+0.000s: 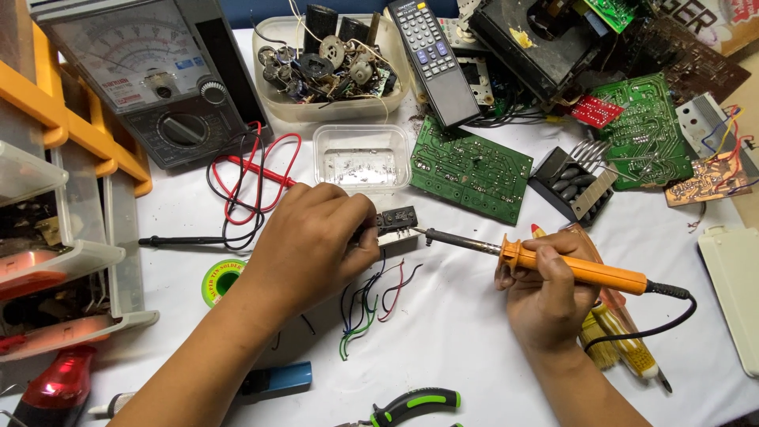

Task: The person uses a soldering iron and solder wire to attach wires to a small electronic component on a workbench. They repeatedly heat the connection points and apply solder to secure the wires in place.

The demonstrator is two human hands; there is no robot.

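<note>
Our left hand (312, 241) has its fingers closed around a small black component (397, 219); coloured wires (371, 300) trail below it. Right hand (545, 289) is wrapped around an orange soldering iron (581, 269), tip at the component. Just behind: clear plastic tub (362, 158), green circuit board (470, 168), multimeter (150, 75). White desk (458, 340), cluttered.

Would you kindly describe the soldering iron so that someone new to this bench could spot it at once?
Start at the big analog multimeter in the top left corner, then drop to the white table's middle, where two hands meet. The right hand grips the soldering iron. Its bright orange handle, thin metal shaft and trailing black cord set it apart from the green-handled pliers below.
</note>
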